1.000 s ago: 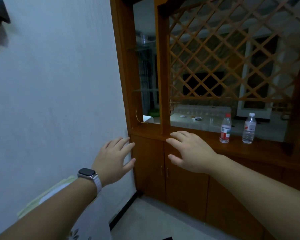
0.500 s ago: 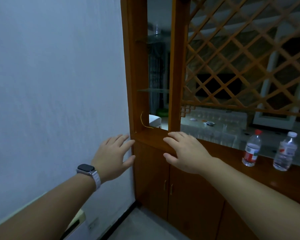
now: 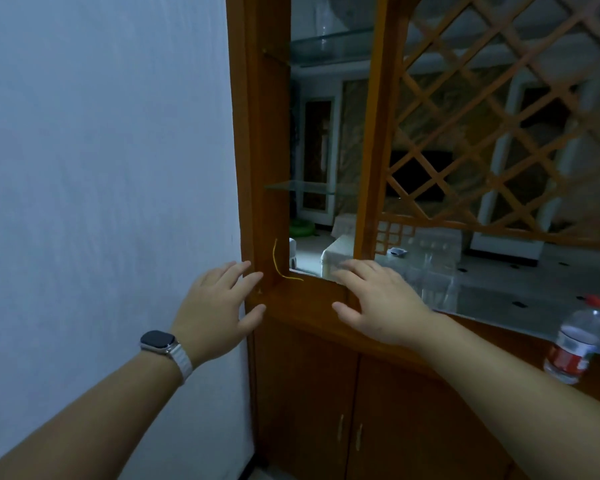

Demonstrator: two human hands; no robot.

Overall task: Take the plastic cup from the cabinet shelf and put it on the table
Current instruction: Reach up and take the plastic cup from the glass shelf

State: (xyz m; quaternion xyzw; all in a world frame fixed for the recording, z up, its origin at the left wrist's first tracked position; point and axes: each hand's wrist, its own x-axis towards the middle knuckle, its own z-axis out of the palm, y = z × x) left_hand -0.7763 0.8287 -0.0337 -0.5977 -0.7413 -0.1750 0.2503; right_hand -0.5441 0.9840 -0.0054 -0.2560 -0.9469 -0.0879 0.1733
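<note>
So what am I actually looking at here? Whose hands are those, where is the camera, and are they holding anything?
There is no machine here: this is a person, filmed by a wide-angle camera worn on their head, looking forward and down. That is why both arms reach into the picture from below. The left hand, with a watch on its wrist, and the right hand are both open, fingers spread, and hold nothing. They hover in front of a wooden cabinet that stands against a white wall. In its narrow open part sit two glass shelves; on the upper shelf stands something clear, probably the plastic cup, though it is too faint to be sure. On the wooden ledge to the right stands a water bottle with a red cap.
</note>
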